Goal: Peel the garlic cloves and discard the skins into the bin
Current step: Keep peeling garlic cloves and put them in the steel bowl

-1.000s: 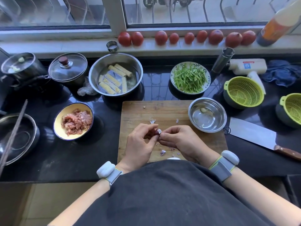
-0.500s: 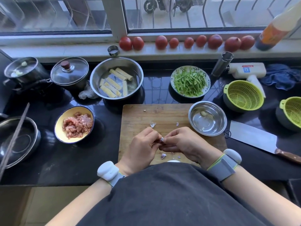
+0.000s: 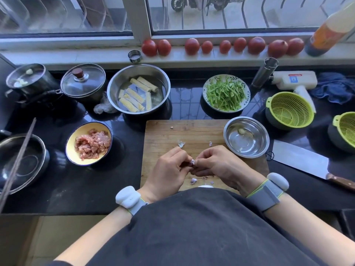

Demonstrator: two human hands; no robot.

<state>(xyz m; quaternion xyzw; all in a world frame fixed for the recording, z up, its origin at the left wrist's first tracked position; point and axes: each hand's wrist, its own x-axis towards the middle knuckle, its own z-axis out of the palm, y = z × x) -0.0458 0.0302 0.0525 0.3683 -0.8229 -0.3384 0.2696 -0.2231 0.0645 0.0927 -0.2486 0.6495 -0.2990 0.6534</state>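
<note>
While we pinch the garlic clove (image 3: 192, 162) between our left hand (image 3: 169, 172) and right hand (image 3: 219, 166), fingers curled tight round it at the frame's centre, it could slip and drop among the skins (image 3: 193, 181) on the cutting board (image 3: 163, 135); papery scraps may also scatter, since no bin shows; the steel bowl (image 3: 229, 131) sits right of centre, on a black counter (image 3: 86, 185) under a sunlit window (image 3: 230, 14).

We see only a sliver of the clove (image 3: 192, 162); our fingers (image 3: 184, 160) cover the rest. Our apron (image 3: 201, 223) hides the board's (image 3: 172, 135) near edge, and the frame crops the knife's (image 3: 299, 160) handle.
</note>
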